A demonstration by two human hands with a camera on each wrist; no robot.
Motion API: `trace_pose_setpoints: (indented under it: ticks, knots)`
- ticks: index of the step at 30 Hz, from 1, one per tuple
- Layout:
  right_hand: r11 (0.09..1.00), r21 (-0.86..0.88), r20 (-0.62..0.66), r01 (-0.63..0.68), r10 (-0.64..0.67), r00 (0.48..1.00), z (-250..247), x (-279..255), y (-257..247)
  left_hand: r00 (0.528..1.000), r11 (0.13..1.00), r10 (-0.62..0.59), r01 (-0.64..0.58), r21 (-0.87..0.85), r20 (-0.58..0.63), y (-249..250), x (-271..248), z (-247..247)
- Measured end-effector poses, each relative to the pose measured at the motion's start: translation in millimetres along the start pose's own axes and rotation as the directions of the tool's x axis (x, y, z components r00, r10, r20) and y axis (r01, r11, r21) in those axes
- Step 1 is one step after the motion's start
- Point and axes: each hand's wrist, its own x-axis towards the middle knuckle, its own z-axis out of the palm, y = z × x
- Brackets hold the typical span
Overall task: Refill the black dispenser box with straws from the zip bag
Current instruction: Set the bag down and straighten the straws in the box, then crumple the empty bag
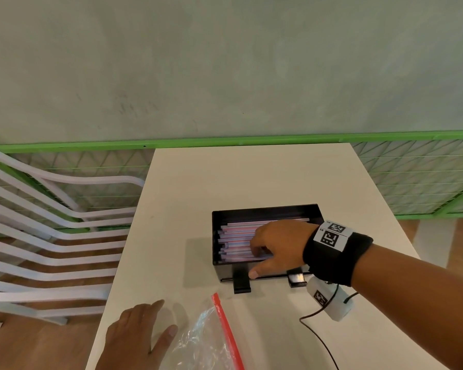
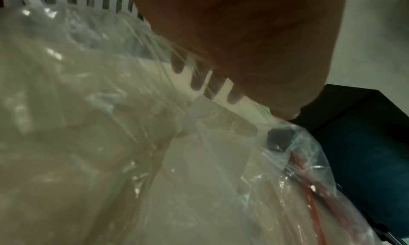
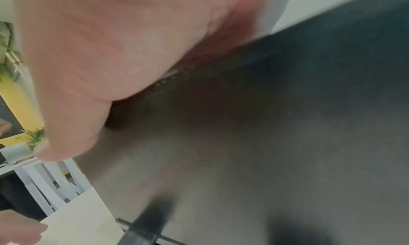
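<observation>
The black dispenser box (image 1: 265, 208) stands open-topped on the white table (image 1: 225, 177), with several pale pink and blue straws (image 1: 235, 236) lying lengthwise in it. My right hand (image 1: 253, 262) reaches into it, fingers lying on the straws and thumb outside over the front wall. In the blurred right wrist view the palm (image 3: 99, 56) sits close against the box's dark front (image 3: 265, 143). The clear zip bag (image 1: 206, 340) with its red zip strip (image 1: 226, 327) lies crumpled at the near edge. My left hand (image 1: 166, 316) rests flat on the table beside it, thumb at the bag's edge; its fingers (image 2: 197, 82) show through the bag's plastic (image 2: 110, 143).
A white slatted chair (image 1: 38, 236) stands close to the table's left side. A green mesh fence (image 1: 412, 182) runs behind the table. A black cable (image 1: 321, 340) trails from the right wrist camera across the near right of the table.
</observation>
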Motion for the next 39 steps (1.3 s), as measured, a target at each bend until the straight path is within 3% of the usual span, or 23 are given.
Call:
trace_pose_setpoints:
  ticks: [3,6,11,18,21,24,26,27,29,30,32,35,36,38,39]
  knots:
    - [0.997,0.078,-0.051,0.001,0.003,0.999,3.9,-4.0,1.0,1.0,1.0,0.017,-0.017,0.002,0.005,-1.7,-2.8,-2.9]
    - [0.998,0.059,-0.017,0.01,-0.009,1.0,9.4,-9.6,-1.0,0.999,1.0,0.019,-0.018,-0.016,0.03,-3.7,-4.0,-2.3]
    - [0.993,0.085,-0.052,-0.08,0.084,0.995,19.1,-13.4,-4.1,0.997,1.0,0.019,-0.018,-0.014,0.08,-4.3,-6.4,-3.4]
    - [0.988,0.093,-0.002,-0.123,0.124,0.992,16.2,-16.1,-9.3,0.995,0.999,0.031,-0.028,-0.038,0.093,0.2,-7.6,-6.2]
    - [0.995,0.037,-0.214,-0.093,0.098,0.972,8.5,-28.3,-16.6,0.975,0.982,0.093,-0.057,-0.178,0.202,3.8,-12.5,-20.8]
    - [0.998,0.057,-0.446,0.006,0.021,0.895,9.7,-57.8,-40.6,0.926,0.963,0.2,-0.125,-0.24,0.32,8.6,-17.2,-32.3]
    - [0.977,0.2,-0.422,0.073,0.019,0.907,20.2,-79.9,-62.0,0.891,0.928,0.312,-0.212,-0.307,0.329,19.9,-21.9,-47.2]
    - [0.933,0.355,-0.312,0.06,0.058,0.948,25.7,-88.1,-71.9,0.885,0.906,0.362,-0.26,-0.336,0.293,27.0,-24.0,-57.6]
    - [0.735,0.678,-0.048,-0.007,0.054,0.997,40.7,-94.6,-92.1,0.872,0.85,0.441,-0.33,-0.411,0.212,50.0,-29.8,-85.7]
    - [0.619,0.785,-0.028,0.027,-0.008,1.0,48.2,-94.9,-102.4,0.864,0.793,0.477,-0.344,-0.503,0.16,62.8,-32.3,-97.4]
    - [0.426,0.889,-0.15,0.164,-0.067,0.986,58.7,-91.1,-121.6,0.836,0.645,0.548,-0.407,-0.646,0.021,90.3,-39.9,-120.1]
    - [0.352,0.904,-0.282,0.241,0.069,0.957,45.9,-90.3,-142.8,0.798,0.444,0.504,-0.567,-0.694,-0.33,122.0,-47.5,-134.7]
    - [0.308,0.906,-0.334,0.292,0.096,0.938,36.6,-92.1,-146.4,0.789,0.393,0.475,-0.586,-0.709,-0.39,129.8,-49.5,-137.4]
    - [0.155,0.905,-0.416,0.396,0.131,0.9,25.9,-102.7,-144.2,0.8,0.346,0.474,-0.553,-0.758,-0.367,135.4,-49.4,-141.3]
    - [0.104,0.914,-0.404,0.391,0.177,0.897,20.8,-110.8,-139.1,0.828,0.374,0.486,-0.485,-0.791,-0.278,134.2,-47.1,-141.2]
